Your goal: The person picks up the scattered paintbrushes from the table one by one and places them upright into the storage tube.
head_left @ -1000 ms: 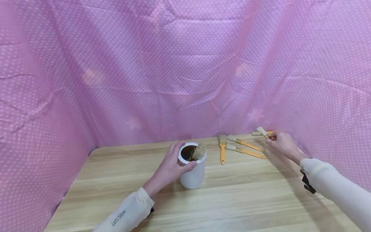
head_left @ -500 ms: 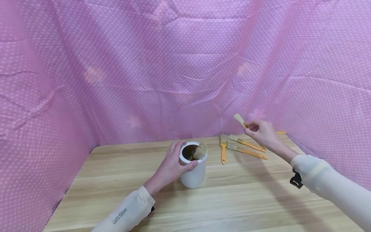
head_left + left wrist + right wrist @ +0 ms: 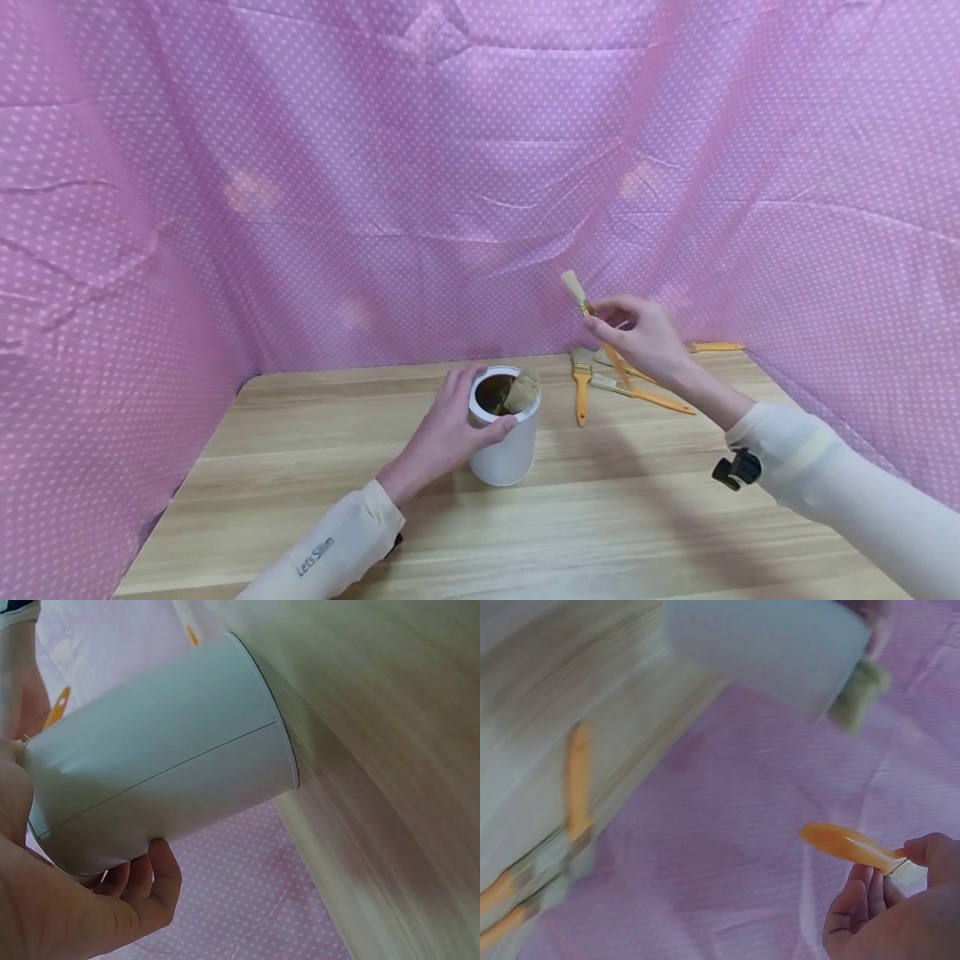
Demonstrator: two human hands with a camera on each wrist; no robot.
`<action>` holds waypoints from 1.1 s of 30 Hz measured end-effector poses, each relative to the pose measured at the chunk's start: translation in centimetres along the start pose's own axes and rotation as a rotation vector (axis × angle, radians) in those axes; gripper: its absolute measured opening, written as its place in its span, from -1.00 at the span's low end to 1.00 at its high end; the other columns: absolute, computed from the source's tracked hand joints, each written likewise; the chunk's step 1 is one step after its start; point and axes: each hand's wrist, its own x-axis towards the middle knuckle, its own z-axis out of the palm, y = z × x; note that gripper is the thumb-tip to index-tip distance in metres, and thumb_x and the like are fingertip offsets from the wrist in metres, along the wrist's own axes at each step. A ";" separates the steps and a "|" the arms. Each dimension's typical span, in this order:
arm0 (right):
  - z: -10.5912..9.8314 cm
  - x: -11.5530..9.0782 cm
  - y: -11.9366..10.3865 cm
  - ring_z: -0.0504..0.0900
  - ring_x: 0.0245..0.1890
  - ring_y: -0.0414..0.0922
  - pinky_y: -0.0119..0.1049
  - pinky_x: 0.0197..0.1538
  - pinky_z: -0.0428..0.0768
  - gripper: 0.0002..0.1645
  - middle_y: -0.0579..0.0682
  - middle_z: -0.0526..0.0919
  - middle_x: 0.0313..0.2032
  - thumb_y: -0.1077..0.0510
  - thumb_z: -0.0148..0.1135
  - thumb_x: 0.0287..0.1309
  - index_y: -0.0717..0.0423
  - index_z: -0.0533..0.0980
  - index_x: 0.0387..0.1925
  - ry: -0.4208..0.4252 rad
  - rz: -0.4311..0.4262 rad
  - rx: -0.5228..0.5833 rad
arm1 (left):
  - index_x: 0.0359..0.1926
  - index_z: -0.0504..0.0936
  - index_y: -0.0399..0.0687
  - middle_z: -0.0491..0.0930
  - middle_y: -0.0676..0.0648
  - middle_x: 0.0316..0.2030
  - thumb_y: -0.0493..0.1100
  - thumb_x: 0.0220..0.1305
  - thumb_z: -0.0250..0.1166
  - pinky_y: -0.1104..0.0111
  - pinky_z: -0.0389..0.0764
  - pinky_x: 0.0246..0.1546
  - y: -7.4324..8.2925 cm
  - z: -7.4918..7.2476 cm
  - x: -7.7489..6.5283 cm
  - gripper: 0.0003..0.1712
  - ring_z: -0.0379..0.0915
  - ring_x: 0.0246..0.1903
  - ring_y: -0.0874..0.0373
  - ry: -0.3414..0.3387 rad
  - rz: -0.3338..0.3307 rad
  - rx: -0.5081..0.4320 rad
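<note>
My left hand (image 3: 442,429) grips the upper part of a white canister (image 3: 504,454), thumb across the front near the rim, fingers round the far side. Pale bristles of a paintbrush (image 3: 522,393) stick out of the canister's open, dark top. Above the table at the right, my right hand (image 3: 637,337) pinches another paintbrush (image 3: 573,287) near its ferrule. Its bristles point up, and its orange handle (image 3: 847,844) hangs down below the fingers. In the left wrist view the canister (image 3: 165,742) stands with its base on the wood.
Right of the canister, a paintbrush (image 3: 581,387) lies with its handle toward me. Beside it another paintbrush (image 3: 660,402) lies slanted, with one partly hidden behind the right hand. A further orange handle (image 3: 720,347) shows at the back edge, near the pink dotted curtain (image 3: 450,208).
My right hand has lifted its paintbrush from the back right and carried it left, toward the canister. My left hand has kept its grip on the canister.
</note>
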 end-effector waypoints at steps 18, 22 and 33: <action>4.6 1.0 -5.9 0.64 -0.16 0.04 -0.23 -0.02 0.61 -0.54 0.15 0.68 -0.10 0.03 0.32 0.38 0.30 0.57 0.11 -0.048 0.003 0.559 | 0.54 0.18 0.02 0.29 -0.01 0.28 0.54 0.07 0.35 0.08 0.45 0.17 0.0 -0.3 0.1 0.19 0.27 0.22 0.13 -0.026 -0.026 -0.013; 5.3 0.7 -6.1 0.64 -0.13 0.08 -0.14 0.12 0.57 -0.54 0.18 0.68 -0.07 0.06 0.30 0.40 0.35 0.55 0.13 -0.068 -0.014 0.595 | 0.54 0.17 0.00 0.30 -0.02 0.27 0.53 0.08 0.35 0.08 0.43 0.19 0.2 -0.2 0.1 0.19 0.27 0.22 0.13 -0.033 -0.019 -0.008; 7.4 -1.2 -5.3 0.68 -0.12 0.09 -0.07 -0.01 0.66 -0.70 0.10 0.70 -0.10 0.20 0.28 0.39 0.21 0.59 0.09 -0.220 -0.119 0.497 | 0.54 0.15 0.04 0.28 0.04 0.24 0.47 0.10 0.36 0.08 0.45 0.17 0.3 -0.3 0.0 0.15 0.25 0.20 0.14 -0.042 -0.042 -0.008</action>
